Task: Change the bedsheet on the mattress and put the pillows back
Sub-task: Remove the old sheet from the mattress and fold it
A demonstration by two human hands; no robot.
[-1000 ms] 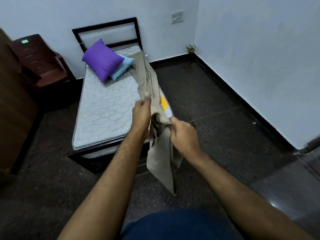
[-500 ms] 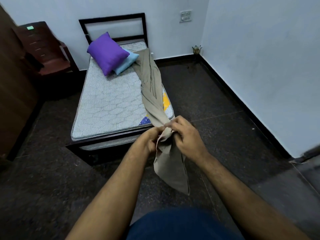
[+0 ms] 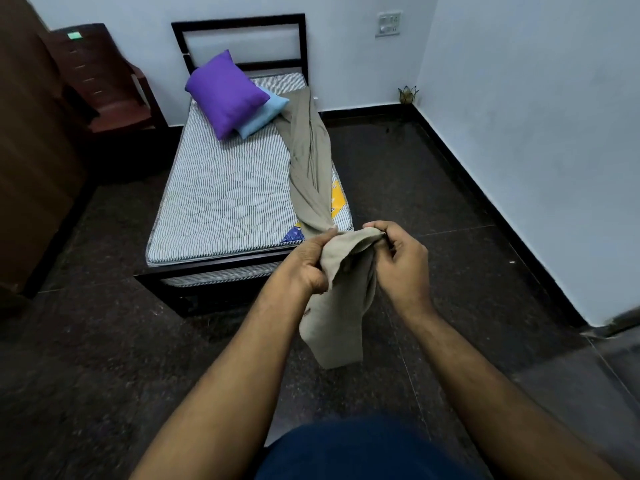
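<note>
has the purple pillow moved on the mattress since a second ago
No. The purple pillow still leans on the blue pillow at the headboard end; only the camera shifted.

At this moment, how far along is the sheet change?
Done: the mattress lies bare. In hand: the left hand and right hand grip one end of the bunched khaki bedsheet, which trails along the mattress's right side. Left: spreading the sheet flat, and dealing with the purple pillow and blue pillow, which lie on the bare mattress.
</note>
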